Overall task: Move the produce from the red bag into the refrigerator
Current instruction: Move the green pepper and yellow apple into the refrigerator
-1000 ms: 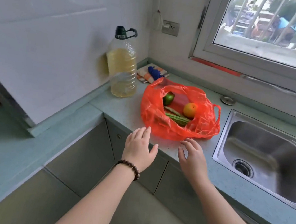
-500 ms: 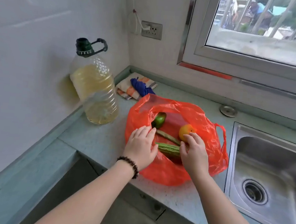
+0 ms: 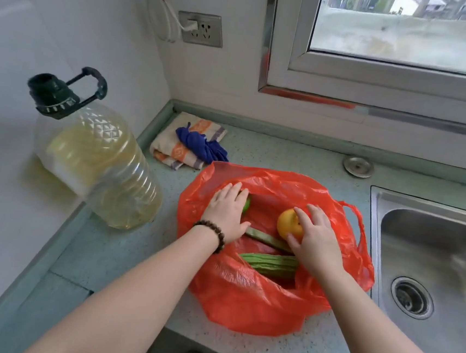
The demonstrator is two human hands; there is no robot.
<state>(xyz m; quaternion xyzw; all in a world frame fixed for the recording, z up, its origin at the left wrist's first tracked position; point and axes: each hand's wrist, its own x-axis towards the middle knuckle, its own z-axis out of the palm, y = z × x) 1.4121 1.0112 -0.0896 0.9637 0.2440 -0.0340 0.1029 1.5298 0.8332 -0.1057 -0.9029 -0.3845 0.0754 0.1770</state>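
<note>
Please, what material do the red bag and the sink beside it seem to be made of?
The red bag looks like thin, glossy plastic film: it is crinkled, half see-through, and has shiny highlights. The grey sink at the right seems to be stainless steel with a brushed, dull sheen; it shows soft reflections and a pressed metal rim.

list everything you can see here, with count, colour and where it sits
thin plastic bag: 1, red, on the counter beside the sink
round fruit: 1, orange-yellow, in the bag
round green fruit: 1, mostly hidden, in the bag
ridged gourds: 2, green, in the bag
plastic oil jug: 1, clear, yellow oil, left
folded cloths: striped and blue, corner
steel sink: 1, right
left hand: on green fruit
right hand: around orange fruit
</note>
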